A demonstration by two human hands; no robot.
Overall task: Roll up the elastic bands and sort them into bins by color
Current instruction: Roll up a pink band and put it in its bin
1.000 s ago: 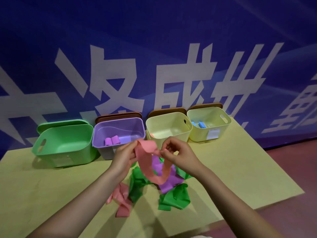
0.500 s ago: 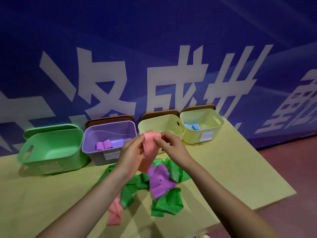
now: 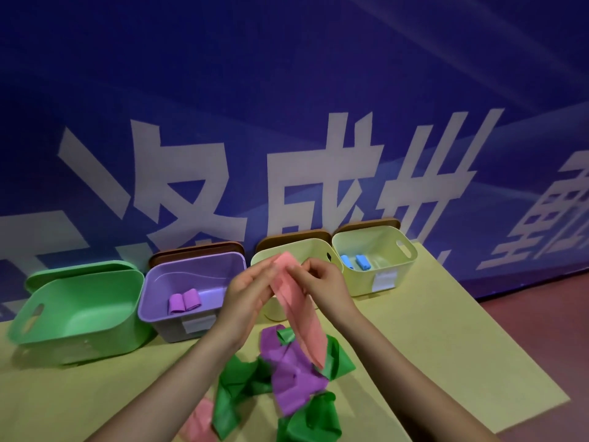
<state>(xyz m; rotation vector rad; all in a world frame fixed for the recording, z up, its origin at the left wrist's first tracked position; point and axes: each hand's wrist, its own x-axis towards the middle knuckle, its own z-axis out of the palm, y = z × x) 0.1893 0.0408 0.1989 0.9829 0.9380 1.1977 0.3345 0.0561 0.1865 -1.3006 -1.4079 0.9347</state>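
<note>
So far two purple rolls [image 3: 185, 302] and two blue rolls [image 3: 355, 261] sit binned, while both the left hand [image 3: 251, 290] and right hand [image 3: 325, 282] pinch the top of an unrolled pink band [image 3: 299, 309] at frame centre, above the loose pile [image 3: 287, 374] left to roll.

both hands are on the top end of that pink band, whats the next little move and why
Probably start curling the top end over itself into a tight roll. Both the left hand and right hand pinch the pink band at its upper end, while the rest hangs flat and unrolled over the loose pile of bands on the table.
</note>
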